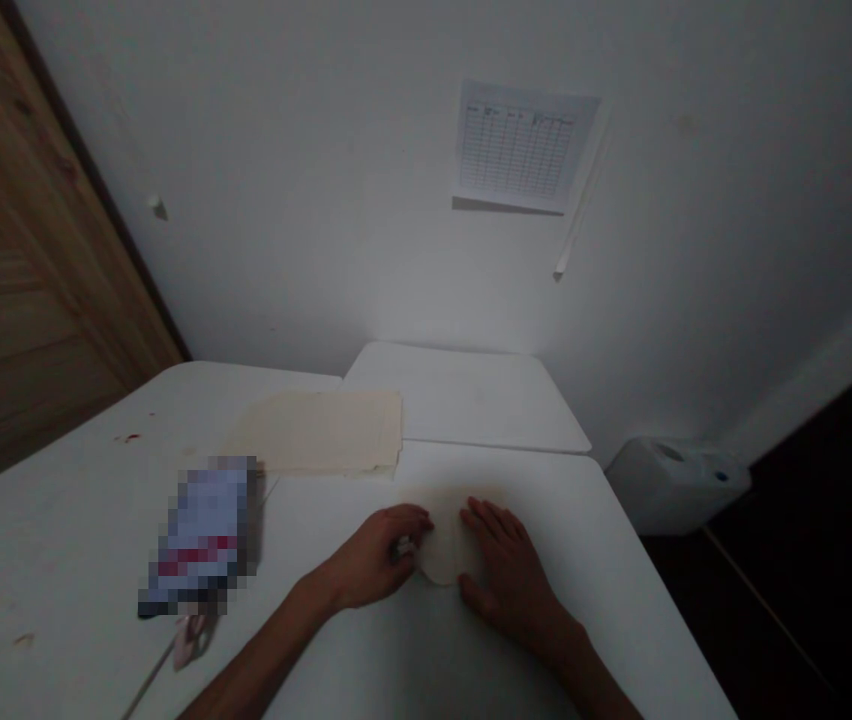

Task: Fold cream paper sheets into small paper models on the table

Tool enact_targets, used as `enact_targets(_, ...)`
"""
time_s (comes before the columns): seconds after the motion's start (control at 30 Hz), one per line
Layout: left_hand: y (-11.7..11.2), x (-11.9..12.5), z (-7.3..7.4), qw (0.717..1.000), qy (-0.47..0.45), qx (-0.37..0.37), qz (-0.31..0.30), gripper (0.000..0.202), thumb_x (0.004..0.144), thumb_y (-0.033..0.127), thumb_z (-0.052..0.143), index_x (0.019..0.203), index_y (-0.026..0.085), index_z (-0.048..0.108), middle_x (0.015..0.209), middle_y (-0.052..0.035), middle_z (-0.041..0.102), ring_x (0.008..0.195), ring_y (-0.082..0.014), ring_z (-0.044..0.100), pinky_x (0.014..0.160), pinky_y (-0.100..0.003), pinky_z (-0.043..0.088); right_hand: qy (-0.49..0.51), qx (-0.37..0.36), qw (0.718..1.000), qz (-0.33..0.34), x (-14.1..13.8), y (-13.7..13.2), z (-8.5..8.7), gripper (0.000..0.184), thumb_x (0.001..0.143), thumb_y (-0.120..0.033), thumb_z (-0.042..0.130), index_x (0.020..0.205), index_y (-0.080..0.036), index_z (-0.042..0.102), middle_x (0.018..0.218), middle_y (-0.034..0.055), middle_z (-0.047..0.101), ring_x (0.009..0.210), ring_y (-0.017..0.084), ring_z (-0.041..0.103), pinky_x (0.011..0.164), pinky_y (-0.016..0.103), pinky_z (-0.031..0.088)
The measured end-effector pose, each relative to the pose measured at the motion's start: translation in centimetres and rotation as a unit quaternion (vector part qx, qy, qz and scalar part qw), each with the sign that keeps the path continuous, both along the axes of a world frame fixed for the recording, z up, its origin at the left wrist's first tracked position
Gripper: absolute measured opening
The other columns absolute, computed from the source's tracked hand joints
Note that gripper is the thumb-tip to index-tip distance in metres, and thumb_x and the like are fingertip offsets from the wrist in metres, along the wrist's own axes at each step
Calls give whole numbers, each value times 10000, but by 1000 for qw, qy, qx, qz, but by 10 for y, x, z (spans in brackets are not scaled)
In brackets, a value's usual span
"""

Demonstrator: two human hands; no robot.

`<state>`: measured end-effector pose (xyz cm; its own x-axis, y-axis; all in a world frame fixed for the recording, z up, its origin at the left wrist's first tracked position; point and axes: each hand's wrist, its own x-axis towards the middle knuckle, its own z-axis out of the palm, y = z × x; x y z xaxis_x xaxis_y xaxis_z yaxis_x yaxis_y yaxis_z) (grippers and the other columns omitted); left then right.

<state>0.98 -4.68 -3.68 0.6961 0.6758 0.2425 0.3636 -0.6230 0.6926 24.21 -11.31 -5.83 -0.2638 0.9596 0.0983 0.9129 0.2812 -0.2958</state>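
Note:
A pale cream piece of paper or cloth (447, 545) lies on the white table (411, 660), with a rounded near edge. My left hand (381, 555) rests on its left side with fingers curled and pressed at the edge. My right hand (505, 575) lies flat on its right side, fingers stretched out and slightly apart. Neither hand lifts it off the table.
A stack of cream sheets (321, 430) lies further back. A blurred-out rectangular object (201, 535) sits to the left, a pinkish small thing (190, 635) below it. A second white table (463, 395) abuts the wall. A white container (677, 480) stands on the floor to the right.

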Motion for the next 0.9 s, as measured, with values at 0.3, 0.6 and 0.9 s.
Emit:
enact_targets(0.3, 22, 17, -12, 998, -28, -25, 49, 193, 886, 267, 509, 949, 179, 668, 969, -63, 685, 863, -180, 627, 761, -279, 487, 0, 4, 1000, -25, -2, -1, -4, 779, 729, -353, 573, 1449, -179, 332, 1534, 79, 267, 1401, 299, 218, 1142, 484, 153)
enact_targets(0.6, 33, 42, -24, 995, -2, 80, 54, 96, 885, 232, 554, 875, 196, 643, 940, -47, 646, 933, -196, 560, 872, -329, 436, -2, 20, 999, -27, -2, -3, -4, 760, 749, -346, 566, 1451, -188, 321, 1527, 99, 278, 1399, 303, 228, 1144, 501, 135)
enact_targets(0.9, 28, 49, -23, 990, 25, 95, 100, 34, 817, 191, 621, 784, 185, 615, 926, -50, 606, 900, -206, 534, 841, -332, 426, 5, 33, 999, -10, -4, -5, 5, 721, 733, -320, 568, 1416, -202, 372, 1505, 103, 311, 1385, 301, 242, 1143, 486, 147)
